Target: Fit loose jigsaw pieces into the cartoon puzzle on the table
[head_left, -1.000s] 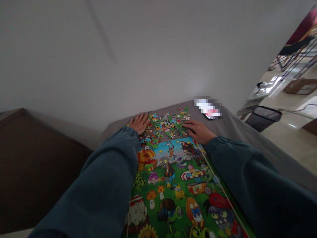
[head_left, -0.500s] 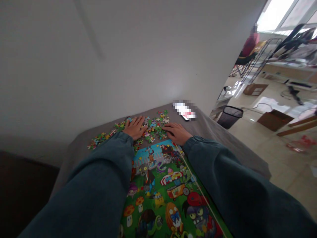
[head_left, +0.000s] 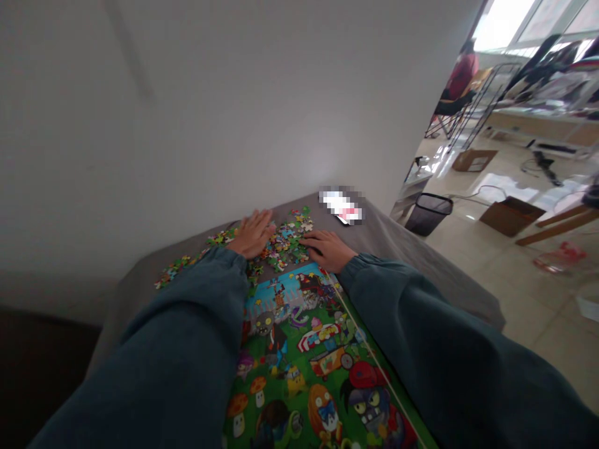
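Grey-clothed table (head_left: pixel 397 249) under loose puzzle pieces (head_left: pixel 281 243), strewn along the far edge and trailing off leftward. Left hand (head_left: pixel 253 232) flat on them, fingers together, gripping nothing; slid slightly farther in than half a second ago. Right hand (head_left: pixel 327 249) palm-down at the heap's right edge, fingers loosely spread, barely shifted. Cartoon puzzle picture (head_left: pixel 309 362) nearer, between both sleeves. Black bin (head_left: pixel 428 213) on the floor beyond.

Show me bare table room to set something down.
Bare grey cloth lies right of the right hand, below the phone. Crowded: loose puzzle pieces around the left hand, poster nearer.
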Motion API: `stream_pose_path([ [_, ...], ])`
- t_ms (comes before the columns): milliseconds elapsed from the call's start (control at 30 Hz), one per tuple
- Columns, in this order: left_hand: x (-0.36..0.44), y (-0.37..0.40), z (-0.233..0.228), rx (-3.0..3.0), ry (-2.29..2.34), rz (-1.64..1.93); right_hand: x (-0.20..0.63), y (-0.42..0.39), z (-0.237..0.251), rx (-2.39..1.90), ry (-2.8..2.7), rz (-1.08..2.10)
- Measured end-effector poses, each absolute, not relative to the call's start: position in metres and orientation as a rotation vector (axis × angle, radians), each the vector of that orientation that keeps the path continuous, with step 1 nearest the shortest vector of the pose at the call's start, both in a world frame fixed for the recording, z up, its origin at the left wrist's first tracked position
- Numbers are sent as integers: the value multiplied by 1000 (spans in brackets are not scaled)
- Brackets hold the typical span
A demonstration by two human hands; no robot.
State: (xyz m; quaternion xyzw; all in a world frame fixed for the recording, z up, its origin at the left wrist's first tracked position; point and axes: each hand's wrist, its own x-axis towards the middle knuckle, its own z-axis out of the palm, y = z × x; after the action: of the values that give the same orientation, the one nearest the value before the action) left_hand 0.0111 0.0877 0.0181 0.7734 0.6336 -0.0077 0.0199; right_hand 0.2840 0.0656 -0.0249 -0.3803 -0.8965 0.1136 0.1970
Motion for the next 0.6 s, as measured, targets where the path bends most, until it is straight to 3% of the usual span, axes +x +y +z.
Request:
stream_pose_path([
  [233,-21,78,19,2319,2018,-188,284,64,-21,-1076,-2514,311],
  [600,31,98,11,2247,2086,-223,284,65,-20,-1075,-2498,319],
])
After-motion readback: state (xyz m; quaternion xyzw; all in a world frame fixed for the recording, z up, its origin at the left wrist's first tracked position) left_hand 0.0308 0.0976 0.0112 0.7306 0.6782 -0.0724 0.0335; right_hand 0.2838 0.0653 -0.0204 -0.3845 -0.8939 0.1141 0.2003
